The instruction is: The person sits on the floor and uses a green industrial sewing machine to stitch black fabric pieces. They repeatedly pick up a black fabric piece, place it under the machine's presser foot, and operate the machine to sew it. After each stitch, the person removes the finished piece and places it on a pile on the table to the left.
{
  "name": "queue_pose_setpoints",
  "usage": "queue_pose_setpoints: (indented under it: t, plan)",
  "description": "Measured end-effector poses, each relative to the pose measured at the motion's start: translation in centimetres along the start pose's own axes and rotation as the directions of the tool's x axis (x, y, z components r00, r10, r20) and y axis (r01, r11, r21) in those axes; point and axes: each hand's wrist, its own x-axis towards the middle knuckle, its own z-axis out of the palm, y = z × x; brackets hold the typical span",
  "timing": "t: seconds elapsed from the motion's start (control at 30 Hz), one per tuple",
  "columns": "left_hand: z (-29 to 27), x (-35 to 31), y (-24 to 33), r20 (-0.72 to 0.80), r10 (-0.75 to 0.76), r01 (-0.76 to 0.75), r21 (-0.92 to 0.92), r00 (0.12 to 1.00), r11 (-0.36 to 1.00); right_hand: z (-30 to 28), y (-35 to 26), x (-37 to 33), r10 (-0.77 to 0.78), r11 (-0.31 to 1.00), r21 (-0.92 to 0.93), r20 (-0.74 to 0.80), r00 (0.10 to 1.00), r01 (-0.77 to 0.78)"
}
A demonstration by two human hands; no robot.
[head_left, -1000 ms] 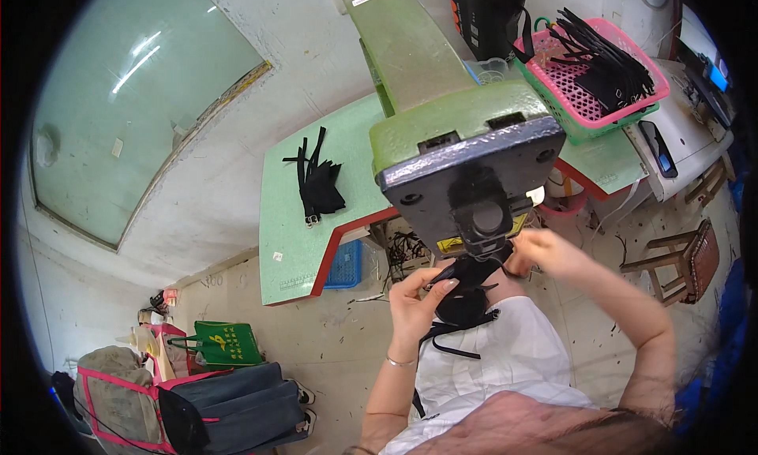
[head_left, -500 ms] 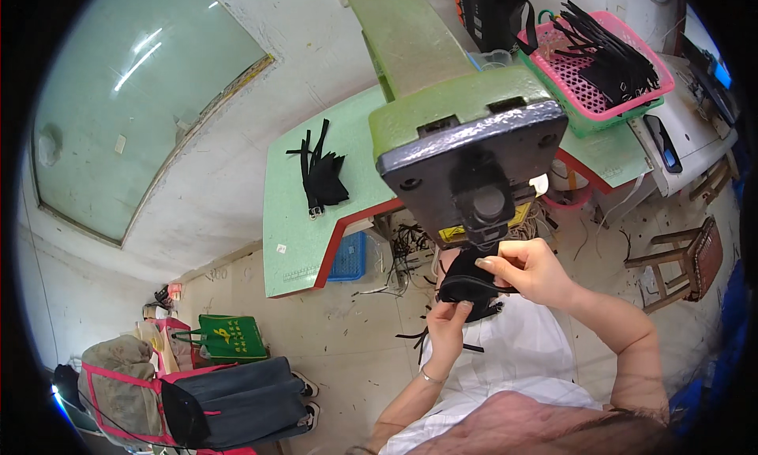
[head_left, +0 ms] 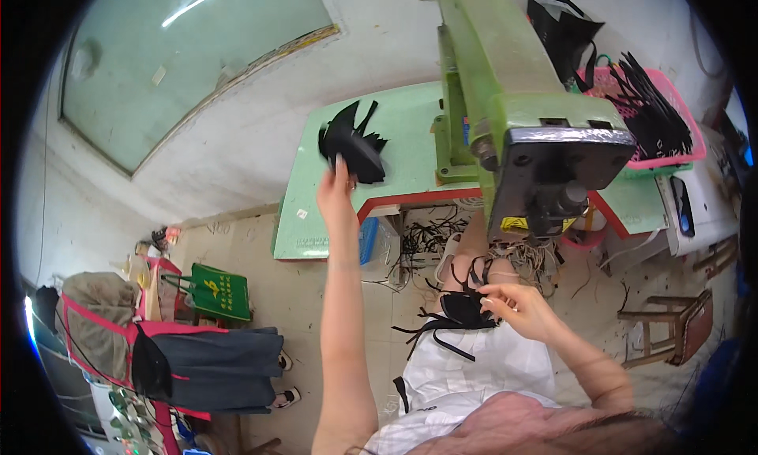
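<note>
Two hands point(head_left: 521, 309), apparently three black piles point(head_left: 460, 310)

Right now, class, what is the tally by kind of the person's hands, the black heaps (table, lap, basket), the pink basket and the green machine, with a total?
Hands: 2 (left hand, right hand)
Black heaps: 3 (table heap, lap heap, basket heap)
Pink basket: 1
Green machine: 1
Total: 7

Blur softens the left hand point(head_left: 338, 188) and a black cloth point(head_left: 357, 157), the hold unclear; black straps point(head_left: 367, 116) sit partly hidden behind, while the upper edge crops a green machine point(head_left: 513, 48).
</note>
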Motion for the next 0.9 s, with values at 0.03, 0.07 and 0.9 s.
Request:
queue_pose_setpoints:
  t: [0.03,0.07,0.9]
  plan:
    - [-0.9,3.9,-1.5,-0.004,0.014,-0.013,0.127,1.000,0.992,0.2,0.2,-0.3,-0.007,1.000,-0.018,0.000,1.000,0.007]
    - [-2.9,6.6,-3.3,-0.106,0.034,0.011,0.393,0.994,0.919,0.6,0.3,-0.5,-0.023,0.999,-0.030,0.009,1.000,0.023]
    - [-2.5,-25.8,-12.3,0.611,-0.287,-0.333,0.700,0.738,0.632,5.0,15.1,-3.7,0.315,0.922,0.211,0.082,0.945,-0.326]
